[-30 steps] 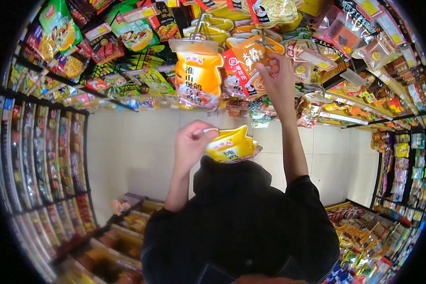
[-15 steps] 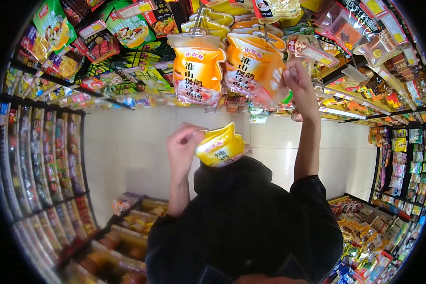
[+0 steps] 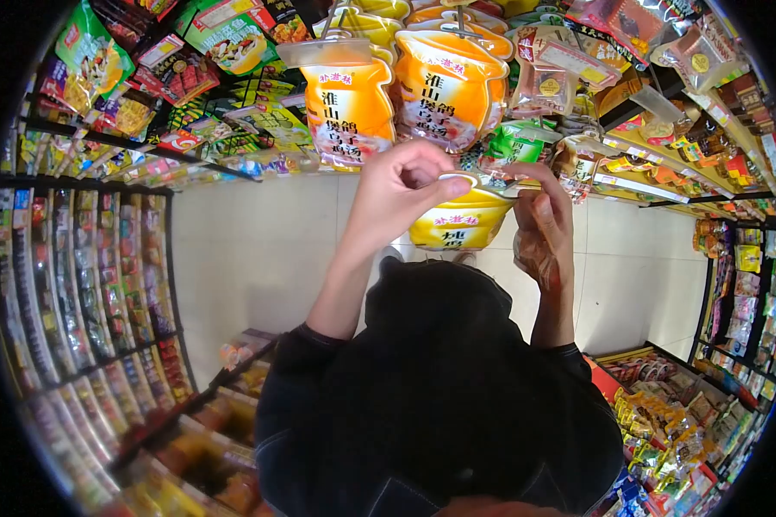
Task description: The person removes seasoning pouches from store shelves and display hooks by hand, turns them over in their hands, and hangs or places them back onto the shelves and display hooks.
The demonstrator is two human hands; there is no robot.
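My left hand point(image 3: 405, 191) pinches the top edge of a yellow food pouch point(image 3: 458, 222) with a pink brand name and dark Chinese lettering. The pouch is upright in front of my chest. My right hand point(image 3: 545, 222) is at the pouch's upper right corner, its fingers bent around that edge; the exact contact is partly hidden. Just beyond my hands hang two orange pouches, a left one point(image 3: 345, 108) and a right one point(image 3: 446, 86), both with black lettering, on metal hooks.
Green seasoning packets point(image 3: 228, 45) hang at the upper left, beside clear-wrapped packs point(image 3: 543, 84) at the upper right. Shelves of goods point(image 3: 86, 267) line the left side. Bins point(image 3: 211, 431) stand at lower left, and yellow packets point(image 3: 668, 422) lie at lower right. Pale floor tiles point(image 3: 258, 250) run between.
My left hand has moved right and up with the yellow pouch. My right hand has let go of the right orange pouch and come down to the yellow pouch's corner.
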